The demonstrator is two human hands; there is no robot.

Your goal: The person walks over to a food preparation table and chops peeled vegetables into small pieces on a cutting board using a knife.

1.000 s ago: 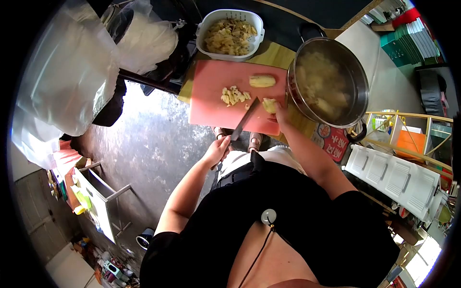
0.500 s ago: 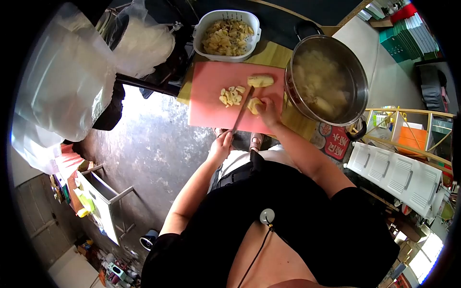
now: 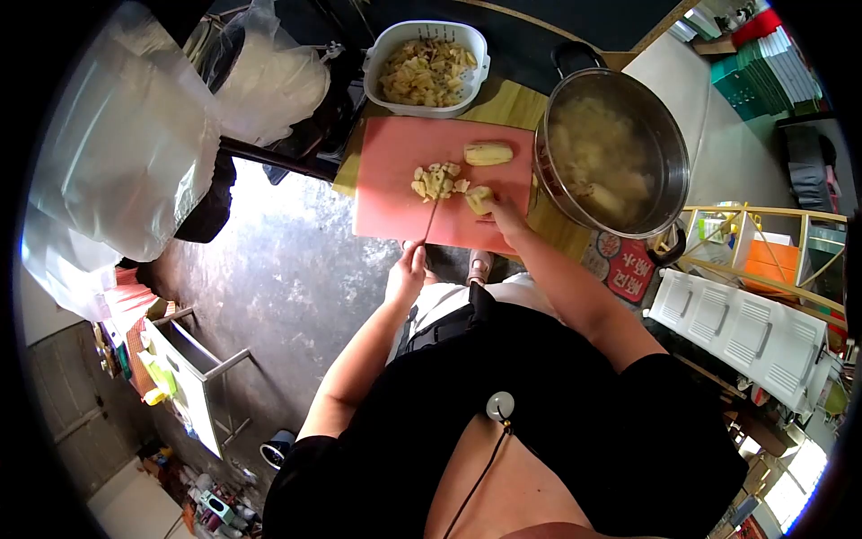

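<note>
Holding the knife [image 3: 432,220] over the board's [image 3: 382,157] near edge: left hand [image 3: 409,269], fingers closed on the handle. Blade is seen nearly edge-on, tip at the near side of the bits [image 3: 436,181], left of board centre. Right hand [image 3: 505,218] is clamped on the right end of the chunk [image 3: 479,198], which lies right of board centre; finger detail partly hidden.

Risk, my read: fingertips sit close to the chunk's open end, so a stroke set too far toward the board's right side could nick them. Chunk is short and rounded; a loose hold could let it roll or twist under the blade. A sideways sweep of the blade could scatter bits over the board's near edge.

Looks: chunk is pale yellow, stubby, uneven at the end facing the blade. Bits match in colour, small, irregular, loosely heaped. Log [image 3: 488,154], toward the board's far right corner, is peeled-looking, pale, with faint darker marks; untouched by either hand. Pot [image 3: 672,148] stands just right of the board.
</note>
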